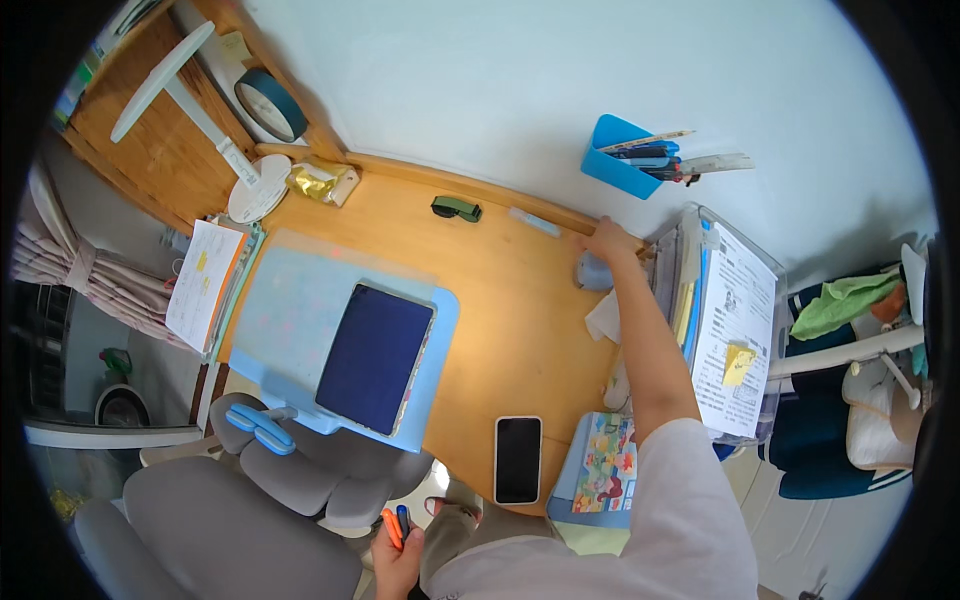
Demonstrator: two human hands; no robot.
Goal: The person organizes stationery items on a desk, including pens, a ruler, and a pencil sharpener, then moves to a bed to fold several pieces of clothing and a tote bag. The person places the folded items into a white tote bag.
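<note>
Low at the front, my left hand (pixel 397 562) grips an orange pen (pixel 391 528) and a dark blue pen (pixel 403 520), side by side with their ends sticking up. My right arm stretches across the desk, and my right hand (pixel 609 241) is at the back ledge by the wall. Just below it sits a small grey-blue object (pixel 594 271), partly covered by the arm. Whether the right fingers hold anything is hidden. A pale tube-like item (pixel 534 222) lies left of that hand. On the wall above, a blue pen holder (pixel 616 157) contains several pens and a ruler.
A tablet (pixel 376 358) rests on a light blue desk board (pixel 439 375). A phone (pixel 517 459) lies at the wooden desk's (pixel 487 330) front edge. Papers fill a clear file rack (pixel 772 300) at right. A white lamp (pixel 251 187) stands back left; a grey chair (pixel 232 517) is front left.
</note>
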